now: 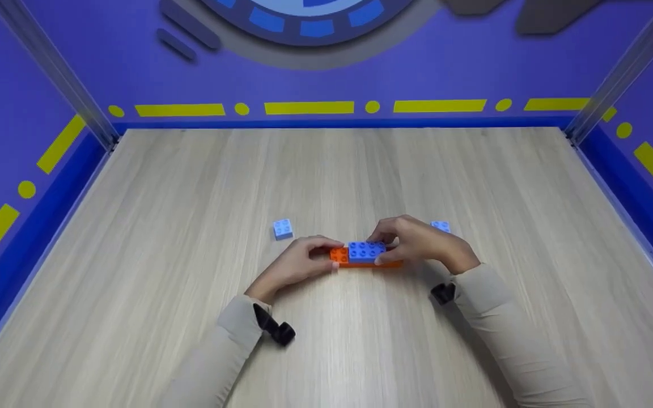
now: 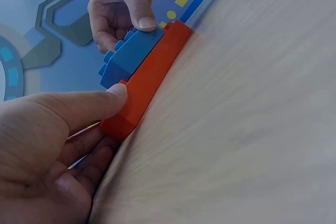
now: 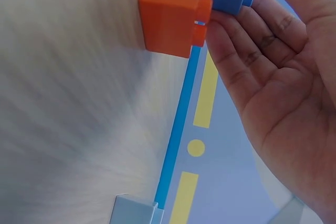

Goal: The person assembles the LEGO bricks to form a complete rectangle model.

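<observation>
A long orange toy brick (image 1: 339,256) lies on the table between both hands. On top of it, over its middle, sits a shorter blue brick (image 1: 367,252) with two rows of studs. My left hand (image 1: 299,259) pinches the orange brick's left end, thumb on the near side, as the left wrist view shows with the thumb on the orange wall (image 2: 152,77). My right hand (image 1: 417,241) holds the blue brick near its right end between thumb and fingers. In the right wrist view the orange brick's free end (image 3: 170,19) sticks out past the blue one.
A small light-blue brick (image 1: 283,229) stands on the wooden table (image 1: 326,187) beyond my left hand. Another light-blue brick (image 1: 441,226) is partly hidden behind my right hand. Purple-blue walls (image 1: 326,85) with yellow marks border the table's back and sides.
</observation>
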Tool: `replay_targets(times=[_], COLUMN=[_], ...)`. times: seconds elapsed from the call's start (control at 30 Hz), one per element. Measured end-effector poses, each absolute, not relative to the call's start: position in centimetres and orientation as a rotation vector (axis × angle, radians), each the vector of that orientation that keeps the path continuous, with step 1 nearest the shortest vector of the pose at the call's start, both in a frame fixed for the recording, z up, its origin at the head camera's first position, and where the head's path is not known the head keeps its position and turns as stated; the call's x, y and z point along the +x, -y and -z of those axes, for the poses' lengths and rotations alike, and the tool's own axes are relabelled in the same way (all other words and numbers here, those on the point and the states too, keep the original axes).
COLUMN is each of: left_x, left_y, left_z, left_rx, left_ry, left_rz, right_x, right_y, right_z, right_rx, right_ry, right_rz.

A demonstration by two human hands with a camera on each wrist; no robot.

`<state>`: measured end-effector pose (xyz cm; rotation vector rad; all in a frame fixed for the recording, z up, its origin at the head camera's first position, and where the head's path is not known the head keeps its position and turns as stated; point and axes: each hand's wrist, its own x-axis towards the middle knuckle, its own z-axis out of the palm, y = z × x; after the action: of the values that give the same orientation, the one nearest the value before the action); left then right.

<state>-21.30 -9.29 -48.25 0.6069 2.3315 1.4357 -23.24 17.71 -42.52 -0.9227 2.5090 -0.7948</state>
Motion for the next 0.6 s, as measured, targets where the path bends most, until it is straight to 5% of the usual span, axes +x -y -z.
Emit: replay_targets(times=[0.6], left_x=[-21.40], left_y=[9.17], left_z=[48.13], left_rx=[0.588], left_ry=[-2.307], left_rz=[-1.462], right_x=[-23.20], right_y=[-17.75], right_z=[42.48], right_rx=[-0.875], right_ry=[-2.490], right_rz=[0.830])
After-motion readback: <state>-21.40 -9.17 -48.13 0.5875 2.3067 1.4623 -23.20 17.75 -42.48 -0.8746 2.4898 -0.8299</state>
